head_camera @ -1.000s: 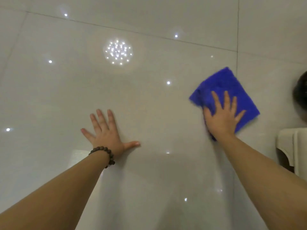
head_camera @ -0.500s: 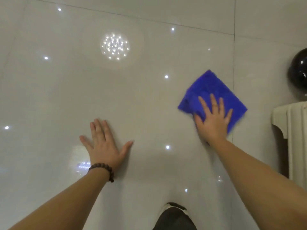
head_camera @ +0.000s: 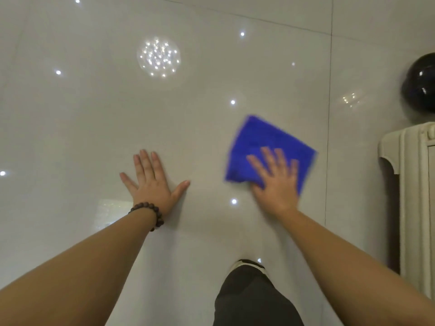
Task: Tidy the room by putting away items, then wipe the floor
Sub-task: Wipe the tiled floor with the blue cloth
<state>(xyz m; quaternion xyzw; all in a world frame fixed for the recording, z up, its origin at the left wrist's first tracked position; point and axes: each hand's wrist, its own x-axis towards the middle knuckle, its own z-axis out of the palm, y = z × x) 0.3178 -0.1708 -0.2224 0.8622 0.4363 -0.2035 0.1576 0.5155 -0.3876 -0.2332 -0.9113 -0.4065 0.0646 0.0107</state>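
Note:
A folded blue cloth [head_camera: 261, 142] lies flat on the glossy pale tiled floor [head_camera: 94, 118], right of centre. My right hand [head_camera: 275, 177] presses on its near half with straight, spread fingers; hand and cloth are blurred. My left hand [head_camera: 151, 180] rests flat on the bare floor to the left, fingers spread, a dark bead bracelet [head_camera: 150, 212] on its wrist. Both forearms reach in from the bottom corners.
A cream furniture piece with a curved carved edge [head_camera: 407, 184] stands at the right border. Behind it sits a shiny black round object [head_camera: 421, 83]. My knee in dark trousers [head_camera: 251, 297] shows at bottom centre. Ceiling lights reflect in the tiles.
My right hand has slid the blue cloth toward me and leftward across the floor. The view has shifted, bringing my knee and more of the cream furniture into sight. My left hand stays planted.

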